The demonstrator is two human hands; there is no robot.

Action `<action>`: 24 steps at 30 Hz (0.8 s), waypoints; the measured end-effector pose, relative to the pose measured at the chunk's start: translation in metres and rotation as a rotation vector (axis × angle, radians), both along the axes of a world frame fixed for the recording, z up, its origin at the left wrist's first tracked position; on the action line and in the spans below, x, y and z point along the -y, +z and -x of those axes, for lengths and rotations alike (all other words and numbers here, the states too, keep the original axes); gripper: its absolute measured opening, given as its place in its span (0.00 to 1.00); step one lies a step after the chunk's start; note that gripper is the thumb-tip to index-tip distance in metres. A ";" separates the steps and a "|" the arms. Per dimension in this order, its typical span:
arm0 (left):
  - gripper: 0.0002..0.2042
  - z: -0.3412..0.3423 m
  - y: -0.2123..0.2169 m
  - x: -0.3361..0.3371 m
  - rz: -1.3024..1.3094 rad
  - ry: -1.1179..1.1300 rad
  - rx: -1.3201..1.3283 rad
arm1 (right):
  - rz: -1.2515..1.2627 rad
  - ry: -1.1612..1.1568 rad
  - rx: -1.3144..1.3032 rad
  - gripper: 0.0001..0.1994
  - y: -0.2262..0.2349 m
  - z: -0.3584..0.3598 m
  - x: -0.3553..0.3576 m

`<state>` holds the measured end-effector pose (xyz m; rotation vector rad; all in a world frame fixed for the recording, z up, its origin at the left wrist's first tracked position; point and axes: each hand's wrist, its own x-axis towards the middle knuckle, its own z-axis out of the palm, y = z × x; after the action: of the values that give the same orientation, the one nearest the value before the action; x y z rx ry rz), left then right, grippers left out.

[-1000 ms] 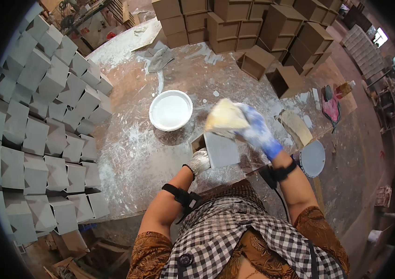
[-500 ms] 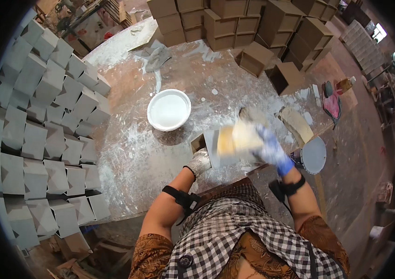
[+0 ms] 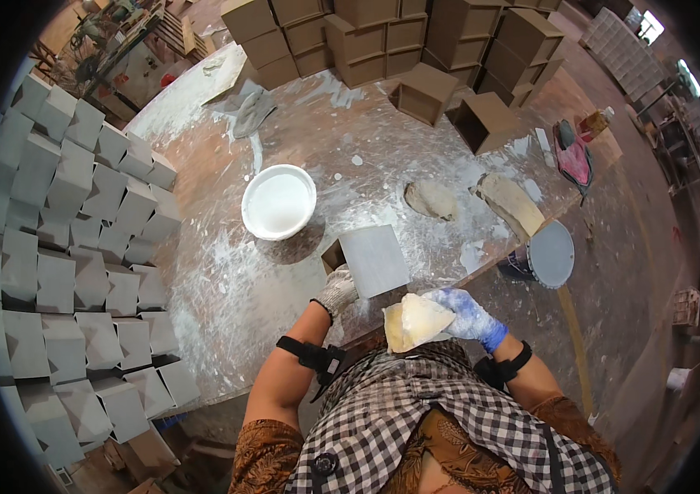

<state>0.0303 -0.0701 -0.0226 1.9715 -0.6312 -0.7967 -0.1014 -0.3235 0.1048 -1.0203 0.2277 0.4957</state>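
Gripping a pale wedge-shaped slab of clay (image 3: 414,321) close to the body, the right hand (image 3: 467,314) in a blue glove has its fingers closed around the slab's far edge, at about 5 o'clock from the grey square mould (image 3: 373,260). The left hand (image 3: 337,290), in a whitened work glove, presses against the mould's near left corner, fingers curled on it. Powder streaks the brown worktable (image 3: 226,288). At 10 o'clock from the mould sits a white bowl (image 3: 278,202); at 2 o'clock lie two clay lumps (image 3: 431,199). Brown box moulds (image 3: 424,90) line the table's far edge at 12 o'clock, with a grey rag (image 3: 251,109) toward 11. Grey cast blocks (image 3: 62,247) stack up at 9 o'clock. A round grey lid (image 3: 551,253) rests on the floor at 3 o'clock. Workshop clutter beyond bends into the dark rim, hard to make out.
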 end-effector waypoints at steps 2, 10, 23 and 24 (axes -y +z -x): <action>0.15 -0.002 -0.026 -0.005 0.044 -0.015 0.049 | 0.315 -0.028 0.227 0.27 -0.003 0.005 0.012; 0.18 -0.009 -0.020 0.000 0.077 -0.042 0.040 | 1.163 -0.263 0.682 0.35 0.043 -0.097 0.019; 0.16 -0.007 0.008 0.014 -0.205 -0.039 0.110 | 0.634 0.362 0.795 0.25 0.042 -0.057 -0.015; 0.15 -0.009 0.007 0.015 -0.204 -0.240 0.367 | 0.432 0.349 0.633 0.23 0.042 -0.038 -0.008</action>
<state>0.0393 -0.0855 -0.0155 2.2817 -1.0538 -0.6638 -0.0630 -0.3156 0.1470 -1.5996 -0.4343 0.4188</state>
